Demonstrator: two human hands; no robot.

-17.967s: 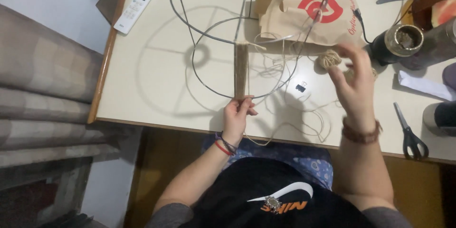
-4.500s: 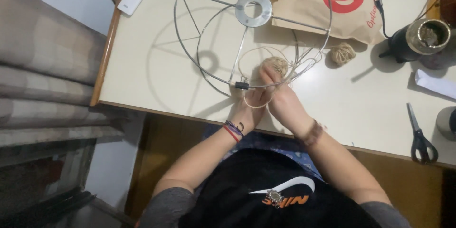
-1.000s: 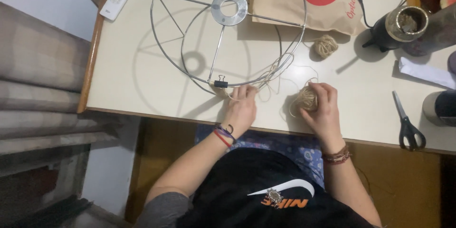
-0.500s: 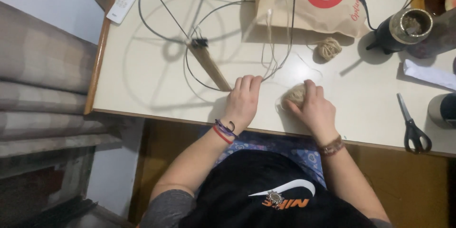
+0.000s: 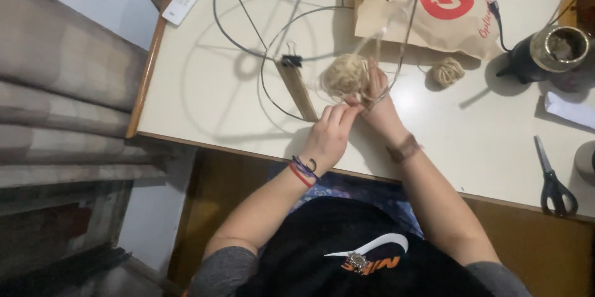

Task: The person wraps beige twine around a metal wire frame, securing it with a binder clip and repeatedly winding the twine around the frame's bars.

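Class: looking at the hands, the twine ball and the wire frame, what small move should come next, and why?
Probably pass the twine ball through the wire frame again. The right hand holds the ball against the ring, the left hand pinches the strand, and part of the ring beside the binder clip is already wrapped.

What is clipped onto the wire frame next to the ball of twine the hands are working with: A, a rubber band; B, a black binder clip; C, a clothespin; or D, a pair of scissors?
B: a black binder clip grips the wire frame just left of the ball of twine; the scissors lie far off on the table's right side.
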